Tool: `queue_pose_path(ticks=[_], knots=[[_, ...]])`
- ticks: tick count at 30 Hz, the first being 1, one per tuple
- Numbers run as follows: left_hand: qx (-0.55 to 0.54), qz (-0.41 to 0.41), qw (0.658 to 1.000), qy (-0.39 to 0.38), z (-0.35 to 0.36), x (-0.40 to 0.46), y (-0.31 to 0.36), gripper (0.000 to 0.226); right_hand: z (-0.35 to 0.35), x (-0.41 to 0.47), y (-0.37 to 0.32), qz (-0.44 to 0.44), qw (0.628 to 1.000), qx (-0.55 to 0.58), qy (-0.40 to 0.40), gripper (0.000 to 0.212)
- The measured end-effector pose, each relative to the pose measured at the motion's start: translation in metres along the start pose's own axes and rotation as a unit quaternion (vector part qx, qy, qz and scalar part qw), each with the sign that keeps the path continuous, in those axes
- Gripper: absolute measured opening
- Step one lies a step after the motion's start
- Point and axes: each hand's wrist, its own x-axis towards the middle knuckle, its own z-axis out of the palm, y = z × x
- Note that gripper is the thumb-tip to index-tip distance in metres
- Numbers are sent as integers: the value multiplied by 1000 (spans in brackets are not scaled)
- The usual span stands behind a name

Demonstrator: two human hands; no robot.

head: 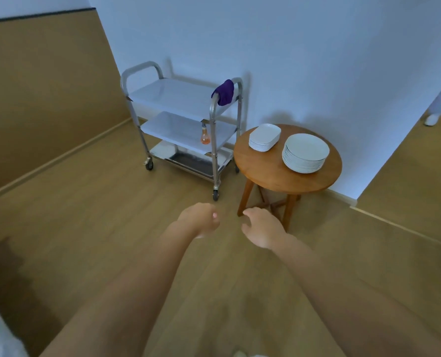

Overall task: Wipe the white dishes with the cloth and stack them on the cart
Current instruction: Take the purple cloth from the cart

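Both hands empty — left hand (pixel 200 219), right hand (pixel 261 228); white dishes (pixel 305 153) stacked.

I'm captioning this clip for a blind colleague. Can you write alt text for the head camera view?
Two bare hands, left hand and right hand, reach forward holding nothing. Ahead, a steel cart has a purple cloth draped on its handle. Beside it, a round wooden table holds two stacks of white dishes: rectangular dishes and round plates.
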Motion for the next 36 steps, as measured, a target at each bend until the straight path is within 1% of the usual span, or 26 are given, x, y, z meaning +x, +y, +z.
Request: queue_pose_path(ticks=[4, 8, 14, 19, 25, 29, 36], knots=[[-12, -15, 1000, 8, -11, 26, -4, 26, -8, 32, 5, -9, 1000, 4, -7, 47], [-15, -18, 1000, 4, -21, 54, -11, 26, -12, 65, 7, -13, 1000, 7, -4, 46], [-13, -2, 1000, -2, -42, 111, -27, 29, -17, 126, 6, -8, 1000, 2, -6, 47], [-11, 11, 1000, 3, -70, 173, -57, 28, -27, 201, -5, -2, 1000, -8, -5, 42], [-5, 38, 999, -3, -113, 253, -100, 27, -40, 295, -37, 5, 1000, -3, -4, 42], [-2, 57, 998, 2, -138, 304, -129, 27, -49, 351, -55, 9, 1000, 6, -2, 46], [-21, 68, 997, 11, -165, 366, -159, 25, -65, 410, -65, 33, 999, 15, 4, 43]])
